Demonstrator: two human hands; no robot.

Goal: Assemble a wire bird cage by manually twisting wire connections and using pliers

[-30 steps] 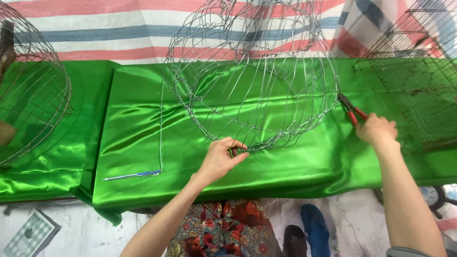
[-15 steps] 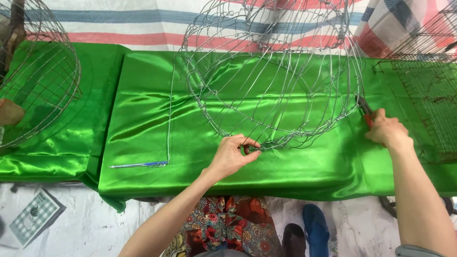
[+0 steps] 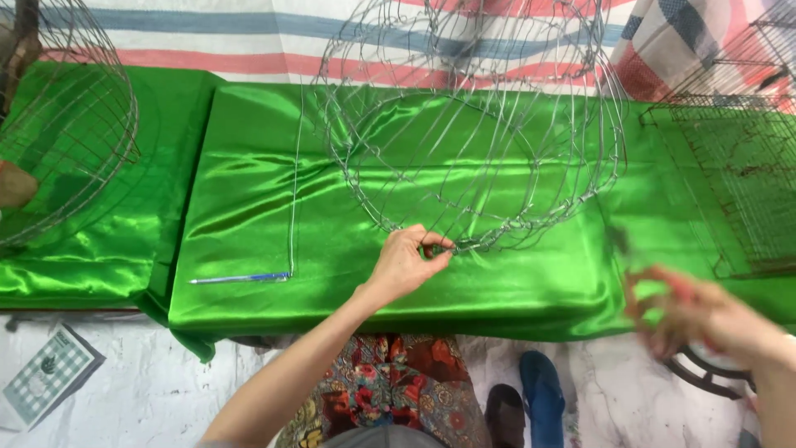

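— Drops away from the frame's right side since half a second ago, down past the table's near edge: see the right hand (image 3: 705,319), all blur now.

— Holding anything?

— Cannot tell. Hints of red among the fingers, nothing sharper; closed or spread, not readable.

— And toward the middle?

— Find the left hand (image 3: 406,265) at the near rim of the round wire frame (image 3: 514,236), thumb and forefinger pinched tight on a wire joint, other fingers curled.

— Sitting where, that frame?

— Resting on the green cloth (image 3: 332,241) mid-table, rising up and away toward the striped sheet (image 3: 249,33) behind.

— Step in hand, by the look?

— Probably steadying that joint one-handed, between bouts of work on the rim.

— Calling for what next?

— Keeping the pinch firm so as not to let the frame roll, and bringing the right hand back slowly enough to meet such thin wire cleanly.

— Around it?

— Left of the frame, a straight wire (image 3: 294,182) running down to a blue-tipped end. Further left, another wire basket (image 3: 83,141). Far right, a flat mesh panel (image 3: 730,191).
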